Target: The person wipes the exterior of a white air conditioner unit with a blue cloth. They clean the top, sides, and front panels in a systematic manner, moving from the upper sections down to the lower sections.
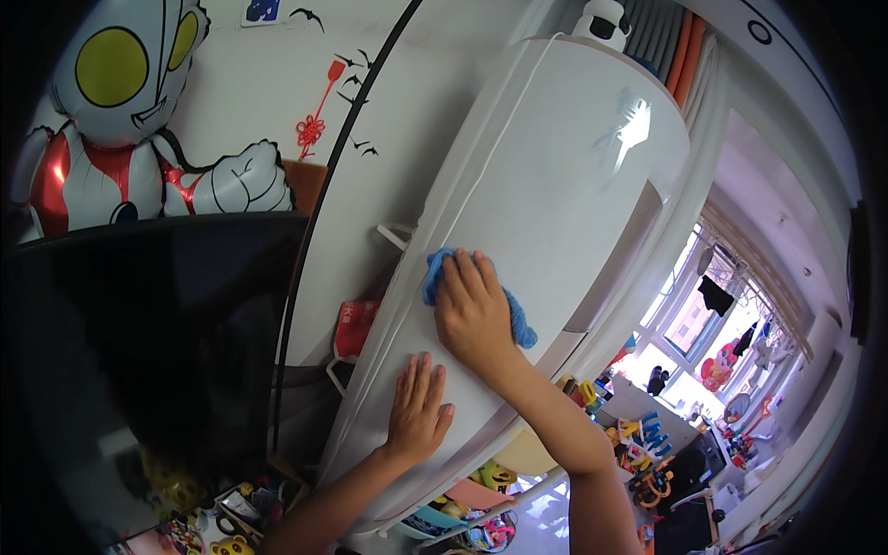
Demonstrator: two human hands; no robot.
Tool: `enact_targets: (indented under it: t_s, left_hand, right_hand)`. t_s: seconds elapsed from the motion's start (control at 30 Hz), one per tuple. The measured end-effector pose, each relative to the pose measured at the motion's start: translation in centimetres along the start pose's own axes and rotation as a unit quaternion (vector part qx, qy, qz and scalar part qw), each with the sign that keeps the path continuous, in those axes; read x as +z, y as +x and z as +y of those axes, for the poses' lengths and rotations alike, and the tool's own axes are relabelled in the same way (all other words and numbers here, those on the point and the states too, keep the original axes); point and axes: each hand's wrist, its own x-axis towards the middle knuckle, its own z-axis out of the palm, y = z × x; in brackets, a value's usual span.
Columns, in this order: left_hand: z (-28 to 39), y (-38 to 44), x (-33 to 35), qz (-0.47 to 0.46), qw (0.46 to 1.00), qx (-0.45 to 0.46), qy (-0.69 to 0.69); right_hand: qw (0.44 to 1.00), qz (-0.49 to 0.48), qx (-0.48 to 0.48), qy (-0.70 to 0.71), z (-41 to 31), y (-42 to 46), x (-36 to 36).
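Note:
A tall white cabinet-like appliance [534, 180] with a glossy side panel and a recessed edge stands before me. My right hand [475, 305] presses a crumpled blue cloth [522, 322] against the panel; cloth sticks out on both sides of the fingers. Lower and to the left, my left hand [420, 409] rests flat on the same surface with its fingers extended and holds nothing. A thin white cable [479, 182] runs down the panel to the left of the cloth.
A large black screen [152, 347] stands at the left, below a foil figure balloon [118, 159]. A white camera [602, 26] sits on the appliance's top. Toys in bins [430, 520] lie below, and a window [701, 298] is at the right.

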Motion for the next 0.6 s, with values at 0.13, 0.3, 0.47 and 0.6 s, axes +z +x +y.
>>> enact_targets:
  t_s: [0.13, 0.3, 0.47, 0.6]
  left_hand:
    - [-0.1, -1.8, 0.4, -0.01, 1.0, -0.011, 0.005]
    - [0.0, -4.5, 0.4, -0.068, 0.997, -0.029, -0.01]
    - [-0.6, -8.6, 0.3, -0.116, 0.993, -0.026, -0.006]
    - [-1.1, -12.5, 0.5, -0.136, 0.99, -0.038, 0.003]
  right_hand:
    - [0.999, -0.028, -0.014, 0.018, -3.0, -3.0, 0.8]
    - [0.996, -0.073, -0.001, 0.056, -7.0, -6.3, 0.9]
    - [0.985, -0.148, -0.008, 0.093, -10.9, -9.6, 0.1]
    - [0.975, -0.173, -0.02, 0.139, -13.5, -12.7, 0.1]
